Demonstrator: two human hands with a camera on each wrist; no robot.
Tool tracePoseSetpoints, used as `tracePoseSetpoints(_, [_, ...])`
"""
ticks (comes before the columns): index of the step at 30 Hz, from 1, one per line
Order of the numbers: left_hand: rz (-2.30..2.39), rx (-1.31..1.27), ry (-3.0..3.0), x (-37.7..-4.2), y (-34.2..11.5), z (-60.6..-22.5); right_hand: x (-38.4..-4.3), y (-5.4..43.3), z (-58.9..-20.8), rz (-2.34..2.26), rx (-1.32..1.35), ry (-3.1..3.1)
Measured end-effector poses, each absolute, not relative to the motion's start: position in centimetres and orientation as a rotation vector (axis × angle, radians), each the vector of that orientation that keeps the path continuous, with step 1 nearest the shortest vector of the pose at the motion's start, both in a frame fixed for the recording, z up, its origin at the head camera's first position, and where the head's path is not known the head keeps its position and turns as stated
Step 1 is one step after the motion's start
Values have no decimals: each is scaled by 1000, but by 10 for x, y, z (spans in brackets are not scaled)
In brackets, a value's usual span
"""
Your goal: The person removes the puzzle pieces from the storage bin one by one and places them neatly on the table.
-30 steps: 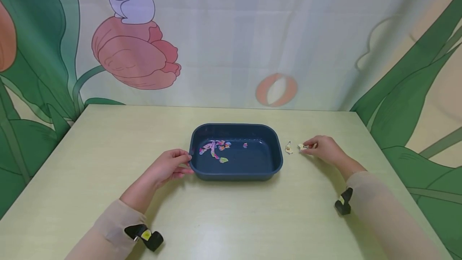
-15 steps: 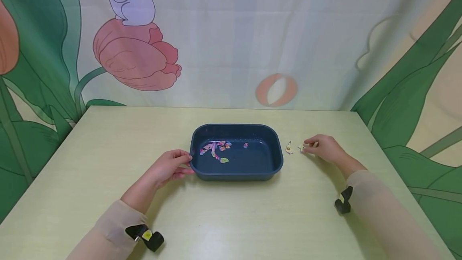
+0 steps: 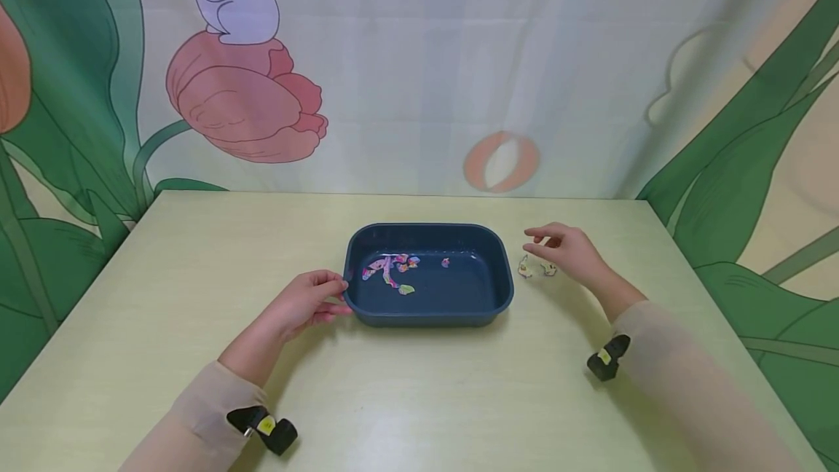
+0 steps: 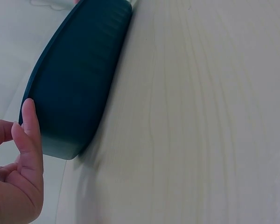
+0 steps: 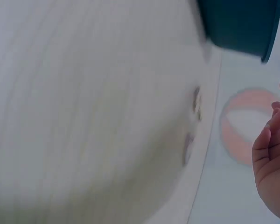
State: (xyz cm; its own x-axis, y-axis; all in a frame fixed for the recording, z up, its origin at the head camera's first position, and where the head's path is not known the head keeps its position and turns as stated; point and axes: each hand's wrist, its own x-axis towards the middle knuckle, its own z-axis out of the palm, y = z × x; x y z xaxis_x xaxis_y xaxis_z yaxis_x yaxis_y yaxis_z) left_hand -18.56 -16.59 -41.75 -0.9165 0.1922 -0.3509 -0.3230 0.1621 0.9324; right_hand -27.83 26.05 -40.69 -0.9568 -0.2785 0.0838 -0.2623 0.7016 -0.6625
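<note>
A dark blue rectangular basin point(image 3: 429, 319) stands on the table. My left hand point(image 3: 311, 302) pinches its left rim between thumb and fingers; in the left wrist view that hand point(image 4: 21, 172) shows at the basin's corner. Several colourful, sticker-like scraps point(image 3: 389, 277) lie inside, mostly on the left, with one small scrap point(image 3: 446, 263) apart from them. Right of the basin, two small pale crumpled scraps point(image 3: 524, 267) rest on the tabletop. Above and just behind them is my right hand point(image 3: 569, 248), holding nothing, thumb and index finger apart.
The pale wooden table point(image 3: 419, 399) ends at a printed curtain point(image 3: 393, 93) just behind the basin. Each sleeve carries a small black camera point(image 3: 265, 428) at the wrist.
My right hand has let go of the right-hand pale scrap, now lying on the table, and has moved up and left toward the basin. The left hand and basin stay put.
</note>
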Motion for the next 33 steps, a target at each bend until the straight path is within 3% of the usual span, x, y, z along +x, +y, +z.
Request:
tracePoseSetpoints(18, [1809,-113,2050,-187,-162,-418,-269,182,-397,-1327,-677,2693])
tracePoseSetpoints(33, [1817,-125,2035,-186,-164,-415,-274,116,-418,-1016,-898,2541])
